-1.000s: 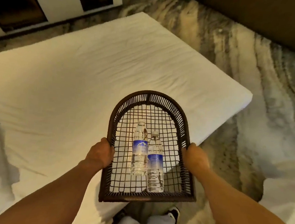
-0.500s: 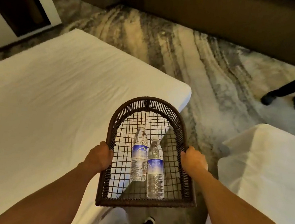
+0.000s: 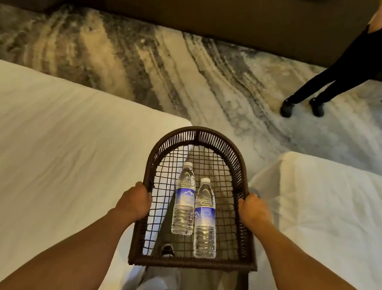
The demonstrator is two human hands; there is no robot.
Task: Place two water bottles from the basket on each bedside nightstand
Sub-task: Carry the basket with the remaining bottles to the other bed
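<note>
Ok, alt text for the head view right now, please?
Both hands, left and right, grip the sides of a dark wicker basket holding two water bottles lying side by side. White beds flank it; someone's legs stand on the carpet beyond.

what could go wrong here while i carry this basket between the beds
1. The two water bottles lie loose on the open mesh of the basket; a tilt may roll them against the low rim or over it.
2. Both hands, left hand and right hand, grip the rim, so neither is free to catch one.
3. Another person's legs stand on the carpet ahead, a possible collision.
</note>
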